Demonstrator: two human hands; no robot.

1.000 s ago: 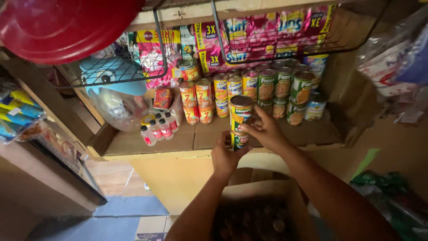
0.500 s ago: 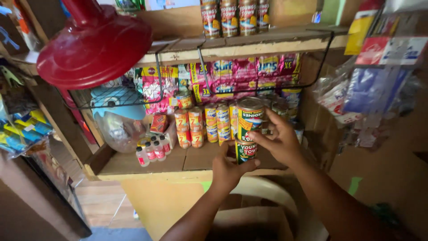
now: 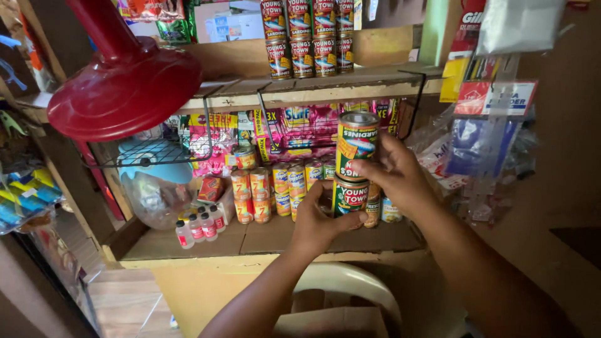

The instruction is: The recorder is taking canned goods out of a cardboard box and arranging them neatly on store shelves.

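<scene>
Left hand (image 3: 319,219) grips the lower green can (image 3: 349,195) on the shelf (image 3: 263,238). Right hand (image 3: 391,175) clasps the upper can (image 3: 357,141), stacked on it

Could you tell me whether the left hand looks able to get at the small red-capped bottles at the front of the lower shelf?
Probably yes. The left hand would first have to let go of the lower green can; the small red-capped bottles stand at the shelf's open front edge, with nothing between them and the hand.
</scene>
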